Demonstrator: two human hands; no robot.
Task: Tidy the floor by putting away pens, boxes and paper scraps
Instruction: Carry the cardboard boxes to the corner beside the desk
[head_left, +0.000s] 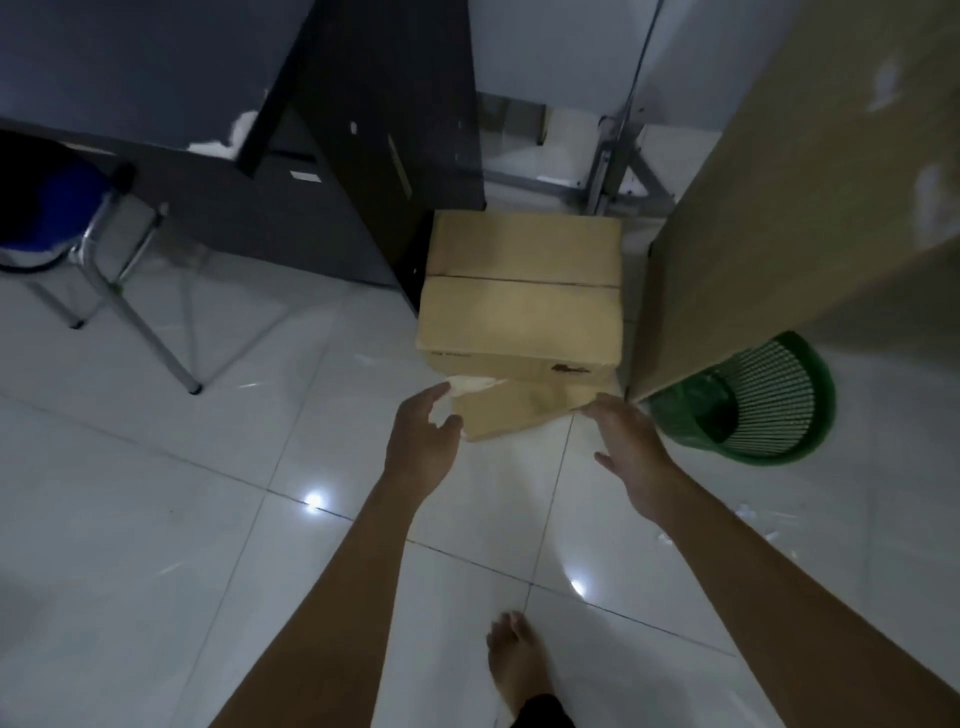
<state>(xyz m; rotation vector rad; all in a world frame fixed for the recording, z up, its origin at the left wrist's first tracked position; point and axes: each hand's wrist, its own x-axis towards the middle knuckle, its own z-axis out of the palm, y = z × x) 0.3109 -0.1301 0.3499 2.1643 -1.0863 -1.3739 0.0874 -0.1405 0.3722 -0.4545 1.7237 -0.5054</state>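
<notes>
A closed cardboard box (522, 306) stands on the white tiled floor between a dark desk and a tan cabinet. A smaller flat cardboard box (519, 408) lies partly under its near edge, with a white paper scrap (470, 385) at its left corner. My left hand (423, 441) reaches toward the small box's left end, fingers relaxed and spread, thumb close to the cardboard. My right hand (631, 444) is stretched out at the box's right corner, fingertips at or touching its edge. Neither hand holds anything.
A green mesh wastebasket (753, 405) lies tipped beside the tan cabinet (779, 208). Small paper scraps (384, 512) dot the floor at the right... A dark desk panel (374, 130) and a blue stool (57, 208) stand left. My bare foot (514, 660) is below.
</notes>
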